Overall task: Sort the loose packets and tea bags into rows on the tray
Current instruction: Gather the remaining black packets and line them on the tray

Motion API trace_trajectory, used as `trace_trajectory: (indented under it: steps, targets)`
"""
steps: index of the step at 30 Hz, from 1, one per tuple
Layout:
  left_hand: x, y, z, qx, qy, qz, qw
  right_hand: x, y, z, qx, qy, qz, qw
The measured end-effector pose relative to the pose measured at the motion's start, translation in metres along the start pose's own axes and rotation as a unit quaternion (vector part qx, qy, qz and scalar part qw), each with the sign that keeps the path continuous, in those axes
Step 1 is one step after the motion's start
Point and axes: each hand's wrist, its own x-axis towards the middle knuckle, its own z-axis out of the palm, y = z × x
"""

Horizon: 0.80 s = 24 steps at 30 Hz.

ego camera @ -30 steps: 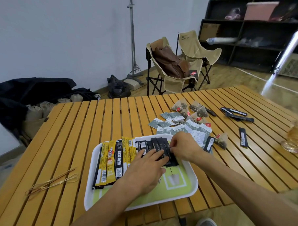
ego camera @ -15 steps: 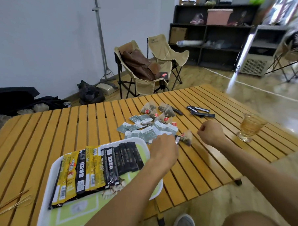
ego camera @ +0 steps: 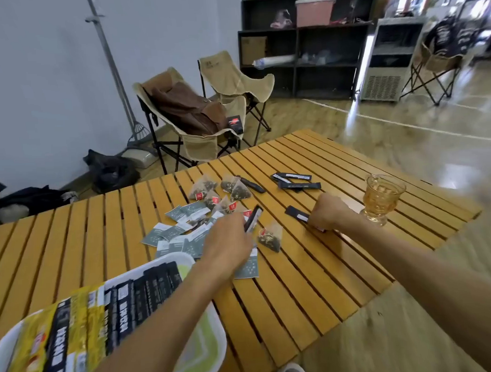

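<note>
right now both hands are out over the slatted wooden table (ego camera: 299, 282), past the tray. the left hand (ego camera: 230, 242) lies knuckles up on the heap of grey-green paper tea sachets (ego camera: 183, 216) near the middle of the table, its fingers closed on a black stick packet (ego camera: 252, 218) that pokes up at a tilt from the fingertips. the right hand (ego camera: 328, 214) is curled into a loose fist, pressed down on another black stick packet (ego camera: 296, 214) lying flat on the slats; whether it truly grips it or only rests on it i cannot tell.

just between the two hands a pyramid tea bag (ego camera: 270, 236) with a red tag lies on its side. more pyramid tea bags (ego camera: 224, 189) sit in a loose cluster beyond the sachets, toward the far edge. three or so further black stick packets (ego camera: 297, 182) lie near the far right corner, well apart from the tray. a glass cup of amber drink (ego camera: 381, 198) stands at the right edge, just beside the right wrist.

the white-rimmed green tray (ego camera: 209, 353) sits at the near left corner, carrying a row of yellow stick packets (ego camera: 34, 344) and, next to them, a row of black stick packets (ego camera: 147, 291), blurred.
</note>
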Motion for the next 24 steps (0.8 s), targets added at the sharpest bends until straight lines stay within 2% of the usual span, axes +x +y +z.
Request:
trace_trajectory:
  steps: [5,7,11,15,20,24]
  targets:
    - [0.071,0.022,-0.004,-0.189,-0.003,-0.07,0.979,0.024,-0.019,-0.012,-0.043,0.085,-0.069,0.993]
    - [0.103,0.032,0.005,-0.216,-0.004,-0.083,0.973,0.039,-0.026,-0.018,-0.063,0.096,-0.088,0.989]
    - [0.155,0.043,0.034,-0.177,0.009,-0.074,0.981,0.077,-0.035,-0.019,-0.054,0.066,-0.116,0.99]
    - [0.182,0.039,0.055,-0.09,-0.006,-0.092,0.992,0.102,-0.037,-0.005,-0.036,0.047,-0.12,0.991]
    - [0.186,0.03,0.068,-0.046,0.023,-0.097,0.994,0.113,-0.035,0.003,-0.038,0.067,-0.112,0.991]
    - [0.177,0.023,0.073,-0.053,0.033,-0.078,0.995,0.111,-0.034,-0.002,-0.018,0.022,-0.083,0.996]
